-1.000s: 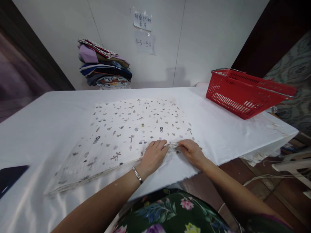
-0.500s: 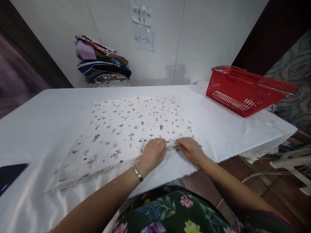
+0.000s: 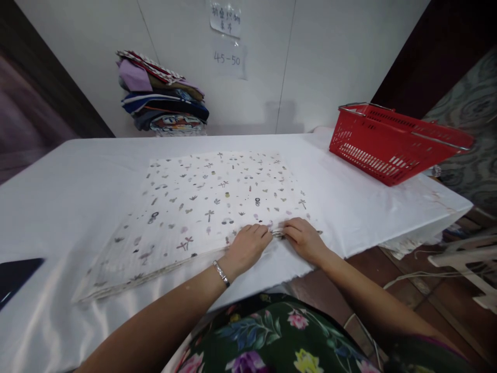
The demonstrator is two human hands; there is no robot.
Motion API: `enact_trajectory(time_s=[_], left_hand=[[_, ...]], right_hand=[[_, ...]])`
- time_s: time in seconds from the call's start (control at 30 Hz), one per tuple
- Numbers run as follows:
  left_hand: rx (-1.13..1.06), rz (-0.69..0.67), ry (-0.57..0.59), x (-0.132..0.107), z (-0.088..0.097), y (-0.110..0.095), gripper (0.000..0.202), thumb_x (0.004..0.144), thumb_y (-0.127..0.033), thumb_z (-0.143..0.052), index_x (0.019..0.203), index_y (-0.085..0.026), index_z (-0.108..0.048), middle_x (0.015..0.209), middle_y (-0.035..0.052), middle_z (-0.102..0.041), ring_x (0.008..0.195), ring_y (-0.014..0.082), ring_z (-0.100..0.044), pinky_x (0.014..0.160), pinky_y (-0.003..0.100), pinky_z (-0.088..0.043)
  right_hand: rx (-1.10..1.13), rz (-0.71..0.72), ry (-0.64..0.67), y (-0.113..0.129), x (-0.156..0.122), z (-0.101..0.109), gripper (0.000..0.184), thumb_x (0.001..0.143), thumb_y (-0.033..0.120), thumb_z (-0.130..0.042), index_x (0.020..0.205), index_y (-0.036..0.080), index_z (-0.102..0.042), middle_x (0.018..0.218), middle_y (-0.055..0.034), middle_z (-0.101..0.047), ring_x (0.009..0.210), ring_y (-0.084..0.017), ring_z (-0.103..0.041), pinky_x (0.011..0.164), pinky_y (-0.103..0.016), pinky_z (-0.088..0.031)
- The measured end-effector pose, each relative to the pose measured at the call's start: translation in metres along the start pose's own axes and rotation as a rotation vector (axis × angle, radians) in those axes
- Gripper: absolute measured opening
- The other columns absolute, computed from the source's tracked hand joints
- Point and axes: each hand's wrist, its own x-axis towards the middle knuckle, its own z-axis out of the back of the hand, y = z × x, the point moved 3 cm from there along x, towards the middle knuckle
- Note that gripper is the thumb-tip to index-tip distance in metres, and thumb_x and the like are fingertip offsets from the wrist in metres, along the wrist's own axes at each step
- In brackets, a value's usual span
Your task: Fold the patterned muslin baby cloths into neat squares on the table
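Observation:
A white cloth printed with small palm trees, rainbows and other motifs lies folded in layers on the white-covered table. My left hand, with a silver bracelet at the wrist, is closed on the cloth's near edge. Just to its right, my right hand grips the same edge, fingers on top and thumb tucked out of sight. A short stretch of layered edge shows between the two hands. From there the near edge runs down to the left, its stacked layers visible.
A red plastic basket with metal handles stands at the table's right end. Several folded cloths are piled at the back left by the wall. A dark flat object lies at the left edge. Paper signs hang on the wall.
Both hands stay at the near edge, which now lies lower and flatter between them. My left hand has shifted slightly right. The view has tilted a little.

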Motion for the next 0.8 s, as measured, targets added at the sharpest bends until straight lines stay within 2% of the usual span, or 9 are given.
enact_trajectory(time_s=[0.13, 0.23, 0.33, 0.53, 0.63, 0.8], left_hand=[[0.005, -0.024, -0.001, -0.0026, -0.0008, 0.0002, 0.008, 0.085, -0.017, -0.049, 0.088, -0.019, -0.056, 0.116, 0.0030, -0.054, 0.094, 0.0187, -0.050, 0.076, 0.033, -0.042], [0.008, -0.014, 0.006, -0.0034, -0.0001, 0.0001, 0.013, 0.086, -0.015, -0.046, 0.092, -0.019, -0.058, 0.120, 0.0030, -0.052, 0.096, 0.0188, -0.050, 0.078, 0.033, -0.042], [-0.009, 0.015, 0.013, -0.0030, 0.0020, -0.0007, 0.017, 0.087, -0.016, -0.043, 0.097, -0.019, -0.058, 0.120, 0.0036, -0.053, 0.097, 0.0186, -0.050, 0.080, 0.033, -0.041], [0.050, 0.003, 0.058, 0.0010, 0.0025, -0.0037, 0.015, 0.087, -0.016, -0.043, 0.087, -0.017, -0.058, 0.118, 0.0057, -0.053, 0.094, 0.0196, -0.051, 0.075, 0.034, -0.041], [0.013, 0.024, 0.029, 0.0033, 0.0017, -0.0043, 0.014, 0.087, -0.015, -0.042, 0.087, -0.016, -0.057, 0.113, 0.0064, -0.055, 0.092, 0.0190, -0.052, 0.077, 0.034, -0.042], [-0.141, 0.149, -0.038, 0.0054, 0.0063, -0.0028, 0.012, 0.086, -0.017, -0.043, 0.090, -0.015, -0.054, 0.101, 0.0067, -0.057, 0.090, 0.0172, -0.054, 0.079, 0.032, -0.043]], right_hand=[[-0.033, -0.008, 0.070, 0.0028, 0.0003, 0.0013, 0.015, 0.086, 0.015, -0.047, 0.087, 0.016, -0.062, 0.089, -0.0085, -0.061, 0.086, -0.020, -0.051, 0.076, -0.033, -0.041], [-0.039, -0.013, 0.107, 0.0030, 0.0010, 0.0022, 0.015, 0.086, 0.015, -0.047, 0.086, 0.016, -0.063, 0.088, -0.0082, -0.060, 0.086, -0.019, -0.050, 0.077, -0.033, -0.040], [-0.021, -0.018, 0.125, 0.0017, 0.0008, 0.0019, 0.015, 0.086, 0.014, -0.048, 0.088, 0.016, -0.062, 0.089, -0.0077, -0.060, 0.088, -0.019, -0.050, 0.077, -0.033, -0.039], [0.042, -0.028, 0.125, 0.0000, -0.0011, 0.0019, 0.016, 0.084, 0.011, -0.047, 0.090, 0.017, -0.062, 0.092, -0.0074, -0.060, 0.089, -0.019, -0.051, 0.079, -0.033, -0.040], [0.053, -0.025, 0.132, 0.0012, -0.0021, 0.0040, 0.016, 0.082, 0.013, -0.050, 0.093, 0.017, -0.061, 0.095, -0.0074, -0.060, 0.091, -0.019, -0.052, 0.080, -0.034, -0.041], [0.021, -0.033, 0.117, 0.0036, -0.0035, 0.0043, 0.020, 0.083, 0.023, -0.055, 0.102, 0.018, -0.059, 0.103, -0.0086, -0.060, 0.095, -0.021, -0.053, 0.082, -0.037, -0.041]])
